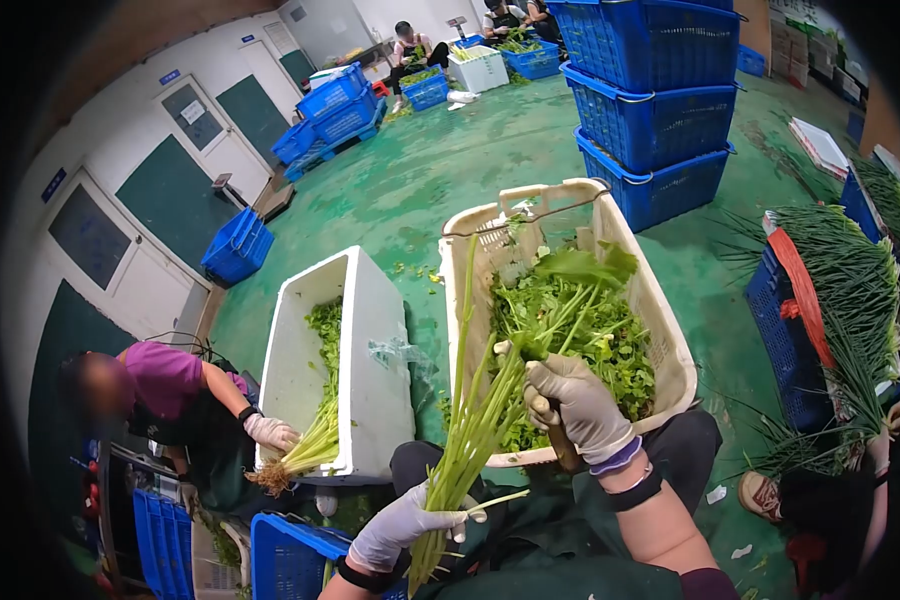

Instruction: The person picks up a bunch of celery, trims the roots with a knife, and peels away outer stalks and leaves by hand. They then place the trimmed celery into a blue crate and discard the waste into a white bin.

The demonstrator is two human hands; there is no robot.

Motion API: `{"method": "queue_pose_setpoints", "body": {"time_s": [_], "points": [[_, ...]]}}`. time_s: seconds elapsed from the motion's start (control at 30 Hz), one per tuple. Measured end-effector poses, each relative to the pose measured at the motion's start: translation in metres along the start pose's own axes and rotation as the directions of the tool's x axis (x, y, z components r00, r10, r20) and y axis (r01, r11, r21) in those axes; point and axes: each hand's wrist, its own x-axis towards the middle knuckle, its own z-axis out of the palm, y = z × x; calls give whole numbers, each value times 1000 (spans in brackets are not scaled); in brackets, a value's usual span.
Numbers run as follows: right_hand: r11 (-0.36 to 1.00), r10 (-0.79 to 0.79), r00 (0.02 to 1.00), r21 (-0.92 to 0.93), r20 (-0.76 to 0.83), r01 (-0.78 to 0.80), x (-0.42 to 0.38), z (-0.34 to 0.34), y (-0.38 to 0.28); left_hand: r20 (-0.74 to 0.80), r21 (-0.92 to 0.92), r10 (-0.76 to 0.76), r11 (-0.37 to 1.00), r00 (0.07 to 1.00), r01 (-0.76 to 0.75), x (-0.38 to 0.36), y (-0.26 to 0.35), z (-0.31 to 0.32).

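My left hand [410,525], in a white glove, is closed round the lower part of a bunch of long green stalks [475,430]. The stalks slant up to the right, over the near left edge of a cream plastic crate [675,335]. My right hand [582,405], also gloved, is closed beside the upper stalks. A brown object shows under its fingers, and what exactly it grips is unclear. Loose leafy greens [610,345] lie inside the crate, below and behind my right hand.
A white foam box [380,360] with greens stands left of the crate; a co-worker's gloved hand [270,432] holds rooted stalks there. Stacked blue crates [660,115] rise beyond. Long green onions [840,270] fill a crate at right, near another person's hand [878,450].
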Motion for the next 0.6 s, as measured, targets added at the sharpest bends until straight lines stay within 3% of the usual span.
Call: {"method": "queue_pose_setpoints", "body": {"time_s": [0.07, 0.1, 0.13, 0.2, 0.27, 0.37, 0.47, 0.53, 0.6], "points": [[968, -146, 960, -233, -238, 90, 7, 0, 9, -30, -68, -6, 998, 1000, 4, 1, -5, -2], [959, -182, 947, -263, -265, 110, 10, -1, 13, -30, -69, -5, 998, 1000, 3, 2, -4, -2], [959, -180, 947, -263, -265, 109, 13, -6, 14, -29, -75, 12, 997, 999, -14, 2, -3, -2], [938, -333, 893, -205, -304, 280, 19, -16, 8, -28, -80, 31, 996, 999, -33, 1, -6, -2], [933, -354, 885, -186, -303, 309, 18, -22, 2, -53, -135, 3, 991, 999, -11, -3, -15, -6], [961, -263, 964, -96, -37, 258, 12, -32, 0, -83, -142, 9, 990, 997, -21, -6, -12, -4], [962, -227, 970, -136, 90, 237, 14, -35, -5, -28, -84, 6, 996, 1000, -8, -5, -21, -13], [950, -261, 961, -151, 93, 273, 19, -27, -10, -37, -45, -5, 999, 999, 3, -6, -20, -12], [890, -316, 927, -402, -201, 216, 22, -16, -22, -43, -6, -9, 1000, 999, 9, -6, -19, -12]]}}
